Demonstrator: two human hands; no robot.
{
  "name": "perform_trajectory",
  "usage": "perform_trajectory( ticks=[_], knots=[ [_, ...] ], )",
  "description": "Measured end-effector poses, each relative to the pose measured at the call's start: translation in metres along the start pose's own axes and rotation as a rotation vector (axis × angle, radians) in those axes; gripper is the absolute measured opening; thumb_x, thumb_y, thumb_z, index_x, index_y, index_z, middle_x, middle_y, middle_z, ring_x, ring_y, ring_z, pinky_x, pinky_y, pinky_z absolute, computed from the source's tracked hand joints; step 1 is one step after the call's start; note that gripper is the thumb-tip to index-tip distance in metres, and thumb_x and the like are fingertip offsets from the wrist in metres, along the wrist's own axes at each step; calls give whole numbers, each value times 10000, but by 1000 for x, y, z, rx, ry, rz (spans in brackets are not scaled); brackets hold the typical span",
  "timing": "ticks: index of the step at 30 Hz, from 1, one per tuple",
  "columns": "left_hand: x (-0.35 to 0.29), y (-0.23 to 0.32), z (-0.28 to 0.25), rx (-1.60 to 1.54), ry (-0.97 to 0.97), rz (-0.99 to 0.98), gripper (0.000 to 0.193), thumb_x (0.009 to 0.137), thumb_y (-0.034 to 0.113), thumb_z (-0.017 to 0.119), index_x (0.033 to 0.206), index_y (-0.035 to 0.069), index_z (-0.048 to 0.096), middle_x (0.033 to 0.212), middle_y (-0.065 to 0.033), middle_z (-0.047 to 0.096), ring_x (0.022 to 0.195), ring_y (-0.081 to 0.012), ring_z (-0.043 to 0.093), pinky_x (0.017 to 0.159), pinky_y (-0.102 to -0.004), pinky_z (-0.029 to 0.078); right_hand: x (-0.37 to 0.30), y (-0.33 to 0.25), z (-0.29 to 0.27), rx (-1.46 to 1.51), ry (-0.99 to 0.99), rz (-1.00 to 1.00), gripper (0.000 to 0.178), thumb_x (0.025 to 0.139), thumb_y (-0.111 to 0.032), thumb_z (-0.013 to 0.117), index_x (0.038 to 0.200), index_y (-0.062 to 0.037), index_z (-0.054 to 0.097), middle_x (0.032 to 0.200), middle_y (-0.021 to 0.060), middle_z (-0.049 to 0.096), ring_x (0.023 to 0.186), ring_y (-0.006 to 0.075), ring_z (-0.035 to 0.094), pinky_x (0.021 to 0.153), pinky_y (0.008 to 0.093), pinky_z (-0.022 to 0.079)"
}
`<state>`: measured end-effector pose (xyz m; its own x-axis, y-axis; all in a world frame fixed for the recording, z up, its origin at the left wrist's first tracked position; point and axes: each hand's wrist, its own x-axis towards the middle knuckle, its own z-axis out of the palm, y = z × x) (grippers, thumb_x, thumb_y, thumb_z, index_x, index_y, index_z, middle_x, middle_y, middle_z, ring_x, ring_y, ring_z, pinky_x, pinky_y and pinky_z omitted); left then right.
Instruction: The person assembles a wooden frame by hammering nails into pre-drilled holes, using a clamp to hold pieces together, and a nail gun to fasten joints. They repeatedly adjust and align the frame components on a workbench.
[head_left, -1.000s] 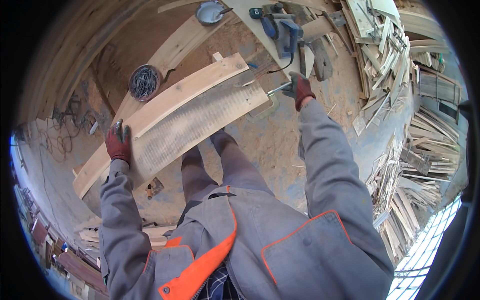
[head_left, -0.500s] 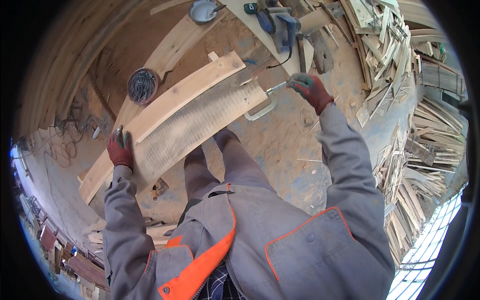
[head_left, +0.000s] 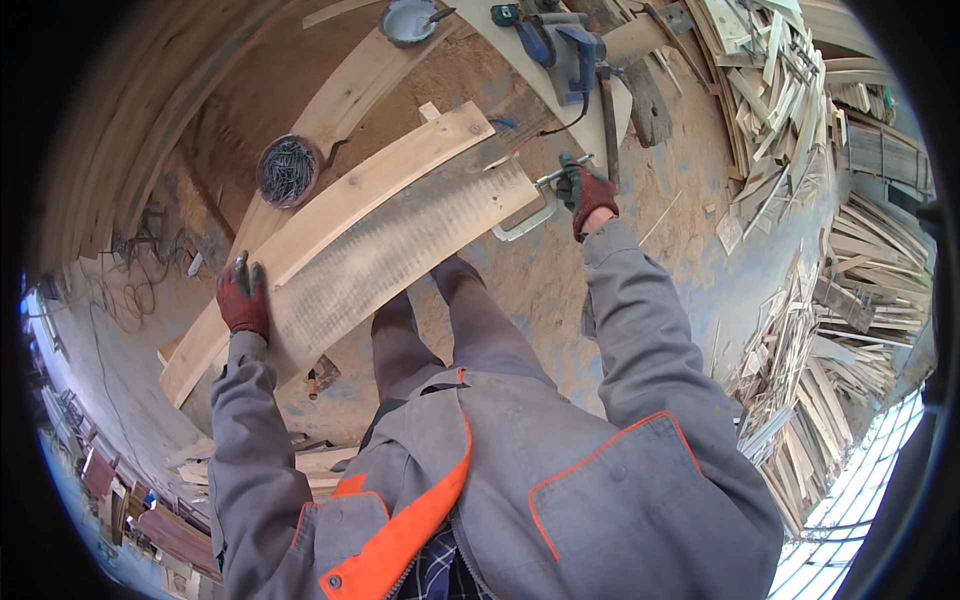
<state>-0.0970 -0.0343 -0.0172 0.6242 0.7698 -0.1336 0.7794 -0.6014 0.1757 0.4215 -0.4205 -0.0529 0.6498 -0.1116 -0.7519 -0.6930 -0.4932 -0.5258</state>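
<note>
A curved wooden workpiece (head_left: 375, 240) lies slantwise before me, a pale plank along its far side and a greyish curved face nearer me. My left hand (head_left: 243, 297), in a red and dark glove, rests on its left part with fingers stretched out. At the right end sits a G-clamp (head_left: 525, 228), its pale frame reaching round the near corner. My right hand (head_left: 586, 192), gloved likewise, is closed around the clamp's screw rod, close to the wood; the rod's tip shows past the fingers.
Beyond the workpiece stand a bowl of nails (head_left: 287, 171) and a bowl of whitish paste (head_left: 408, 20) on a curved board. A blue power planer (head_left: 575, 58) and a hammer (head_left: 608, 125) lie at the far right. Scrap wood (head_left: 770, 110) is heaped along the right side.
My right hand has moved left along the clamp's screw, nearer the workpiece, and its grip has turned. My left hand and the workpiece are nearly unchanged.
</note>
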Motion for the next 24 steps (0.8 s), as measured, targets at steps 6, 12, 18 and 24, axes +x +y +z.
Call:
perform_trajectory(
  ticks=[6, 12, 18, 24],
  knots=[
    [-1, -4, 5, -7, 21, 17, 424, 1050, 400, 579, 1376, 137, 646, 1297, -161, 662, 1240, -382, 579, 1098, -474, 425, -3, 16, 11, 484, -134, -159, 267, 907, -286, 828, 933, -29, 757, 837, 96, 748, 697, 214, 708, 699, 352, 575],
    [-1, -7, 6, 2, -2, 19, 423, 1052, 397, 572, 1389, 148, 634, 1311, -151, 658, 1243, -382, 574, 1102, -481, 421, -26, 19, 14, 259, -41, -282, 227, 937, -229, 792, 978, -8, 762, 875, 104, 742, 712, 211, 699, 722, 351, 581],
    [-1, -4, 4, 27, 25, 37, 388, 1063, 354, 569, 1366, 124, 645, 1279, -148, 675, 1231, -387, 585, 1089, -473, 433, -25, 19, 13, 421, -65, -176, 253, 931, -243, 814, 989, -2, 763, 877, 92, 742, 719, 194, 683, 708, 334, 565],
    [-1, -5, 5, -17, 2, 17, 410, 1047, 367, 588, 1392, 149, 633, 1315, -148, 654, 1256, -384, 564, 1114, -476, 417, -8, 25, 15, 398, -112, -157, 276, 932, -237, 805, 1016, 21, 755, 913, 95, 747, 760, 191, 687, 717, 337, 559]
  ],
)
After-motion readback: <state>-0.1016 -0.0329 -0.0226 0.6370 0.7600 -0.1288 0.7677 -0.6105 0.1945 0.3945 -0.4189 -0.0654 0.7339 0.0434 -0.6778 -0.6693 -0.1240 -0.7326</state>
